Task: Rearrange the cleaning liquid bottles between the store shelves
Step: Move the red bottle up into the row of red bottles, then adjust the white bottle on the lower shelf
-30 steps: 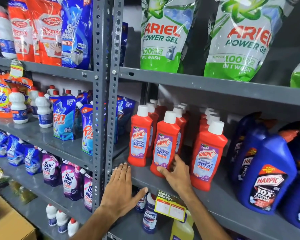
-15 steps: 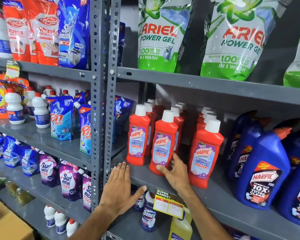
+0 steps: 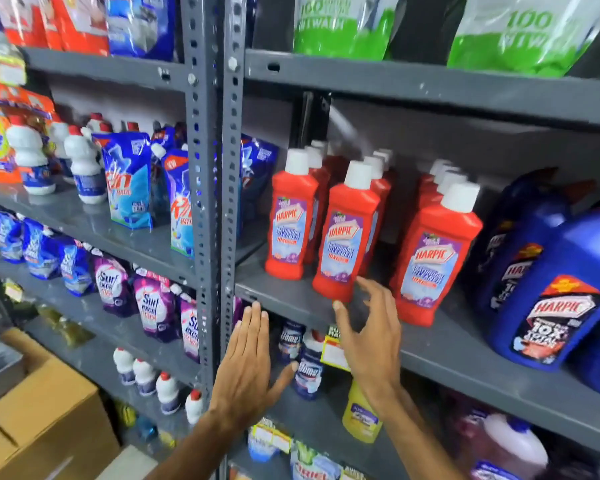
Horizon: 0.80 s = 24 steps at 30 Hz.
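Red Harpic bathroom cleaner bottles with white caps stand in three rows on the grey middle shelf (image 3: pixel 291 299). The front middle bottle (image 3: pixel 347 233) leans slightly; the left one (image 3: pixel 291 223) and the right one (image 3: pixel 433 261) stand beside it. My right hand (image 3: pixel 371 330) hovers just below and in front of the middle bottle, fingers apart, holding nothing. My left hand (image 3: pixel 250 362) is flat and spread in front of the shelf edge beside the grey upright post (image 3: pixel 231 202), also holding nothing.
Big blue Harpic bottles (image 3: pixel 555 306) fill the shelf's right side. Green Ariel pouches (image 3: pixel 343 32) sit above. Domex bottles (image 3: pixel 309 368) and a yellow bottle (image 3: pixel 359 414) stand below. Rin and Surf pouches fill the left bay. Cardboard boxes (image 3: pixel 45 417) lie bottom left.
My right hand has come off the base of the middle red bottle and pulled back with fingers spread. My left hand has dropped below the shelf edge. The view has tilted down.
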Motion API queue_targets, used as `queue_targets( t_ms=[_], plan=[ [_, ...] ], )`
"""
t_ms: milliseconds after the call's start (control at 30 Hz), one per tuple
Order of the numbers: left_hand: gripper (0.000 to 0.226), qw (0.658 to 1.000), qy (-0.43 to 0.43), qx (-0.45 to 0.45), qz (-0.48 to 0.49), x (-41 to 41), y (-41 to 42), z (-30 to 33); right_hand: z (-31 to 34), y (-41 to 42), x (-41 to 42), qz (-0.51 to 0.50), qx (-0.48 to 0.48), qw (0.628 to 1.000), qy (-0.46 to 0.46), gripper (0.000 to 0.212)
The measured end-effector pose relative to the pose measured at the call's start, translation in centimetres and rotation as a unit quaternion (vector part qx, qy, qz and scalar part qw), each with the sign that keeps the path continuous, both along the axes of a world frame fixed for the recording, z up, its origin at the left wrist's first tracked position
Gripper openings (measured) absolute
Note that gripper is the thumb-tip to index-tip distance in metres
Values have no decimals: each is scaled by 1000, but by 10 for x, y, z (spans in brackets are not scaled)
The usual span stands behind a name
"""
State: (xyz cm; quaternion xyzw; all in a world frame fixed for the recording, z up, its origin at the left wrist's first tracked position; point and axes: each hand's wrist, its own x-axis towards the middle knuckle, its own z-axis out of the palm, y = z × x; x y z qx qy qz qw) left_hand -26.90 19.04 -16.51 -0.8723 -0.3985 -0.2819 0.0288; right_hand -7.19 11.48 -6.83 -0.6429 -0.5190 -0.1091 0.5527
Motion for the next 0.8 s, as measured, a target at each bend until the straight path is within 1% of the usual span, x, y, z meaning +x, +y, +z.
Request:
queue_targets(
  t_ms=[67, 133, 200, 267, 300, 400, 467, 533, 600, 667, 733, 800],
  plan=[
    [98, 999, 22, -24, -3, -5, -8, -28, -22, -12, -11, 33, 24, 996, -77, 35],
    [98, 997, 40, -63, 3, -9, -11, -54, -51, -21, -17, 70, 29, 988, -138, 26],
    [98, 993, 58, -101, 10, -11, -9, -78, -88, -29, -21, 92, 8, 984, -154, 20],
    [98, 989, 76, -129, 14, -10, -3, -104, -131, -36, -25, 109, -48, 985, -124, 20],
    [99, 986, 85, -142, 13, -9, 1, -119, -153, -37, -27, 114, -90, 985, -96, 23],
    [102, 977, 116, -177, 9, 0, 15, -166, -221, -30, -24, 104, -230, 967, 29, 45],
    [103, 971, 137, -194, 5, 8, 25, -194, -259, -13, -15, 92, -275, 951, 109, 63],
    [103, 968, 152, -199, 10, 16, 36, -217, -284, 13, -5, 79, -283, 941, 165, 75],
    [102, 967, 142, -208, 21, 23, 47, -234, -299, 40, 6, 76, -283, 934, 205, 81],
    [108, 963, 144, -226, 35, 27, 58, -246, -311, 62, 16, 69, -277, 933, 217, 76],
    [118, 955, 161, -244, 53, 29, 66, -251, -320, 75, 22, 46, -272, 939, 208, 66],
    [125, 955, 159, -245, 61, 29, 71, -253, -325, 82, 25, 41, -271, 940, 204, 61]
  ],
)
